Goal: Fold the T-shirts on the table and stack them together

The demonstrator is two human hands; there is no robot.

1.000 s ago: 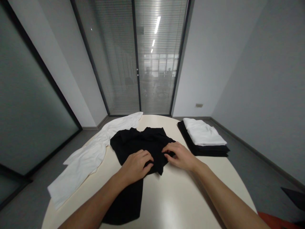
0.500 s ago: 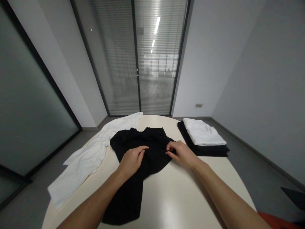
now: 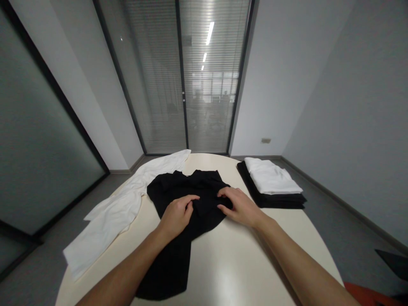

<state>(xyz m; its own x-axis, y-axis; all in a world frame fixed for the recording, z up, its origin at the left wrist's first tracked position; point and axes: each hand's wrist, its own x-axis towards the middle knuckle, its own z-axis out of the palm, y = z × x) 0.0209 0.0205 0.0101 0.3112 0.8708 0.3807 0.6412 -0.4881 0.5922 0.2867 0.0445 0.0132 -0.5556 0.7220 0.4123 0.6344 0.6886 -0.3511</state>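
A black shirt (image 3: 204,206) lies partly bunched in the middle of the table, with one long section hanging down toward the near edge. My left hand (image 3: 177,216) is on its middle, thumb and forefinger pinched at the dark cloth. At the shirt's right side rests my right hand (image 3: 240,207), thumb and fingers apart over the fabric. Folds between the two hands are hard to make out in the black. Along the left edge of the table stretches a white garment (image 3: 117,208), rumpled and partly beside the black one.
On the right of the round cream table (image 3: 245,263) is a pile: a folded white garment (image 3: 272,176) on top of folded black clothes (image 3: 280,202). A glass door with blinds (image 3: 207,119) stands behind. Something orange-red (image 3: 366,295) shows at the lower right.
My right hand's fingers have spread from a pinch, and the hand has shifted slightly left over the black shirt. My left hand has hardly moved.
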